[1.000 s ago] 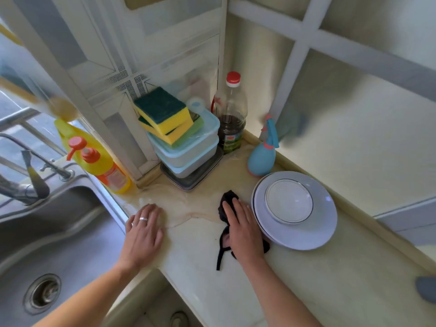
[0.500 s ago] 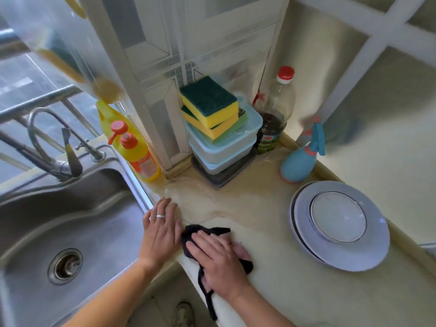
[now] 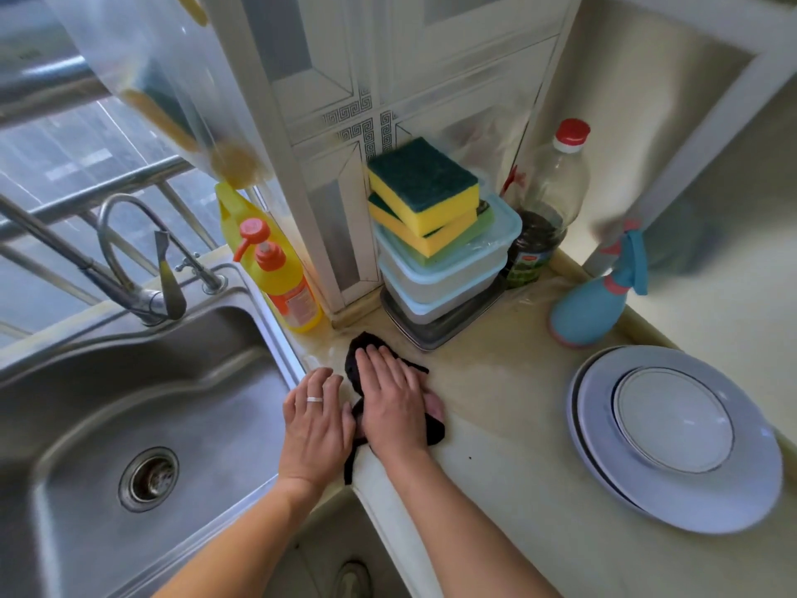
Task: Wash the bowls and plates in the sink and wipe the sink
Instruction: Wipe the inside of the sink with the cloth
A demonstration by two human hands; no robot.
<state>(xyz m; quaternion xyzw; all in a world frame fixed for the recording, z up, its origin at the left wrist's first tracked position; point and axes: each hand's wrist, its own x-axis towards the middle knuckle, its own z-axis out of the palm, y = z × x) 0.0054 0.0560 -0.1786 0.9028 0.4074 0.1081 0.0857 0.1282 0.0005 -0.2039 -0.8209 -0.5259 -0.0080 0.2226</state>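
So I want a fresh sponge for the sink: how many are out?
2 for certain: one yellow-and-green sponge lies on another, stacked on the lidded containers in the corner. A green layer beneath may be a third; I cannot tell.

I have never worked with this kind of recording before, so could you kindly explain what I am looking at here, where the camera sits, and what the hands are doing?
There is no machine here: a person wears one wide-angle camera on the head, looking forward and down at their own bare hands. The right hand lies flat, pressing a black cloth onto the pale countertop. The left hand, which wears a ring, rests flat at the counter's edge beside the steel sink; it holds nothing. The sink shows only its drain, with the tap behind it. On the counter lie stacked white plates, a blue spray bottle, a dark-liquid bottle, sponges atop stacked plastic boxes, and yellow soap bottles.
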